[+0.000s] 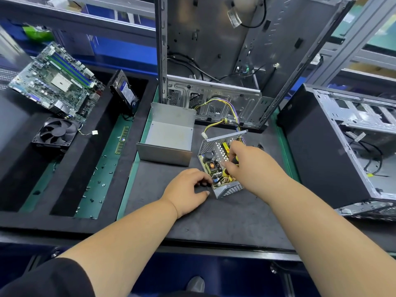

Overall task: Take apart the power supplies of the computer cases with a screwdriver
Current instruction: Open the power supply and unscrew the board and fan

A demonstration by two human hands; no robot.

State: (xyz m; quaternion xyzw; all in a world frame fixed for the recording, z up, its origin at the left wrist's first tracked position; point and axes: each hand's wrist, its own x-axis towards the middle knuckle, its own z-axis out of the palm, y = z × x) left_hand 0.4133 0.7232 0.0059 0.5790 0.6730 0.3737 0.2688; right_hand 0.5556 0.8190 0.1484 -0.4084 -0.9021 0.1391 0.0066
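Note:
An opened power supply point(216, 159) lies on the black mat, its circuit board and perforated metal walls exposed. Yellow and black cables point(222, 116) run from it into the upright empty case point(214, 61) behind. My right hand point(248, 161) grips a screwdriver with a yellow and black handle point(234, 160) over the board; its tip is hidden. My left hand point(186, 191) holds the near left corner of the power supply, fingers curled at its edge. The removed grey cover point(169, 133) rests just left of the unit.
A motherboard point(55, 80), a hard drive point(124, 93), a fan point(56, 132) and a RAM stick point(122, 137) lie at the left, with several loose screws point(100, 179) on the green strip. Another case point(347, 146) lies on its side at the right.

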